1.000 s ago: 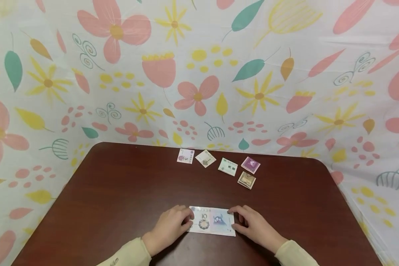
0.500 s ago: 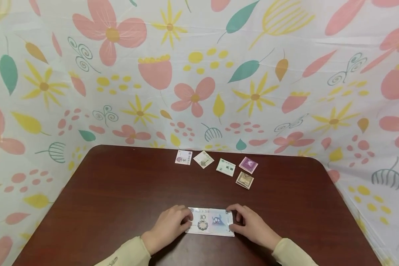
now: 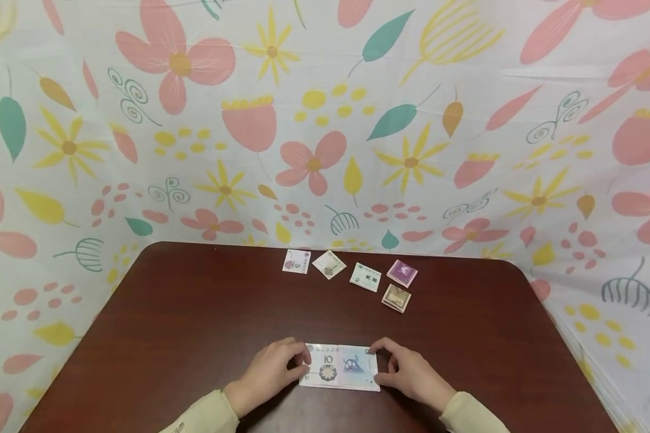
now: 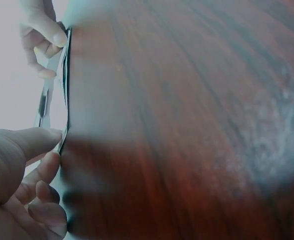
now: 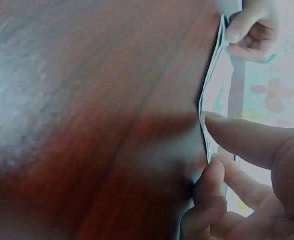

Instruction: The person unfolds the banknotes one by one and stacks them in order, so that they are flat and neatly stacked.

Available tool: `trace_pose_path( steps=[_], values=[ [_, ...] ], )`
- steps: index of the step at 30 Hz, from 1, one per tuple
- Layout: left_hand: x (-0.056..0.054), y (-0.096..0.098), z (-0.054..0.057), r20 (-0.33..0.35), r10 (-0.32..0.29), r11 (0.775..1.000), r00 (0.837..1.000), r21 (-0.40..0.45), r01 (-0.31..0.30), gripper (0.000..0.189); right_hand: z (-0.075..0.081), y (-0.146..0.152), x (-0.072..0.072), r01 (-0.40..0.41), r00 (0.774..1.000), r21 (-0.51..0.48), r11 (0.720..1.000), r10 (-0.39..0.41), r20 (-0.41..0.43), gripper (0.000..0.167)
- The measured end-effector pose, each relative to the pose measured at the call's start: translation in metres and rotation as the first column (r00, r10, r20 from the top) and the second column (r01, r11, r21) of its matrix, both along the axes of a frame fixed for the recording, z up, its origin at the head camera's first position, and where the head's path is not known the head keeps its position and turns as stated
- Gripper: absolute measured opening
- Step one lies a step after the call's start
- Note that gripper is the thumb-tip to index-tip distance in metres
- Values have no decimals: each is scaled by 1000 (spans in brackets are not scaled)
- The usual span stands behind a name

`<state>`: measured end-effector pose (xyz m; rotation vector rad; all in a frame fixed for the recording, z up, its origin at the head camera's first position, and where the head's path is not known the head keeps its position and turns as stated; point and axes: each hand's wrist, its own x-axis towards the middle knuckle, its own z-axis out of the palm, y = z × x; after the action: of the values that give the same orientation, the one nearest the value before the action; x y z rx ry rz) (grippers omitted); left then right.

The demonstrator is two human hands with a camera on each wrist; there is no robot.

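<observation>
A light blue and white play banknote (image 3: 351,377) marked 10 lies lengthwise near the front of the table. My left hand (image 3: 271,370) pinches its left end between thumb and fingers. At the opposite end, my right hand (image 3: 411,370) has thumb and index finger on the right edge, the index finger by the upper corner. Several thin paper layers show along the near edge of the banknote (image 5: 206,90) in the right wrist view, its middle bowed a little. The left wrist view shows the left thumb (image 4: 37,141) pressed on that edge.
Towards the back of the brown table (image 3: 206,313) lie several small folded notes: a pinkish 5 note (image 3: 295,261), a pale note (image 3: 329,264), a green 2 note (image 3: 365,277), a purple note (image 3: 402,273) and a brown note (image 3: 396,298). A flowered cloth (image 3: 314,198) hangs behind.
The head view has shifted slightly, so the table and notes sit lower and further left in it. Both hands stay at the ends of the banknote.
</observation>
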<state>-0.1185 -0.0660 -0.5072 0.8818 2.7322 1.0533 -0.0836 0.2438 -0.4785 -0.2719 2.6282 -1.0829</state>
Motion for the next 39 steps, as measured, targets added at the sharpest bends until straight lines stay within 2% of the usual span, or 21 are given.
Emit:
trace_pose_path(
  steps=[2, 5, 9, 13, 17, 20, 23, 31, 36, 39],
  values=[
    [2, -1, 0, -9, 11, 1000, 1000, -8, -11, 17, 1, 1, 2, -1, 1000, 6, 1000, 1, 21, 41],
    [2, -3, 1, -17, 27, 1000, 999, -4, -27, 18, 0, 0, 2, -8, 1000, 23, 1000, 8, 4, 41],
    [0, -8, 4, -11, 9, 1000, 1000, -16, -10, 18, -2, -3, 0, -11, 999, 35, 999, 12, -34, 40],
    [-6, -13, 7, -15, -12, 999, 1000, -44, 12, 19, -3, -4, 1, -16, 999, 25, 1000, 17, -31, 41],
    [-20, -13, 9, -45, 2, 999, 999, -43, -4, 17, -2, -1, 4, -6, 1000, 37, 999, 6, -9, 41],
    [-35, -12, 12, -66, 29, 999, 997, -34, -31, 13, -1, 1, 4, 6, 1000, 52, 999, -5, -9, 42],
    [-55, -12, 17, -76, 62, 998, 995, -23, -64, 11, -1, 3, 4, 1, 1000, 55, 999, -1, -7, 41],
    [-127, -24, 28, -95, 136, 990, 986, -16, -138, 7, -3, 2, 3, -11, 1000, 47, 999, 12, -15, 42],
    [-163, -31, 25, -55, 202, 979, 978, -28, -204, 12, -1, 1, 3, -19, 1000, 49, 999, 19, -9, 43],
    [-177, -32, 23, -11, 237, 971, 971, -20, -238, 17, 1, 2, 3, -21, 1000, 43, 999, 22, -14, 43]
  ],
)
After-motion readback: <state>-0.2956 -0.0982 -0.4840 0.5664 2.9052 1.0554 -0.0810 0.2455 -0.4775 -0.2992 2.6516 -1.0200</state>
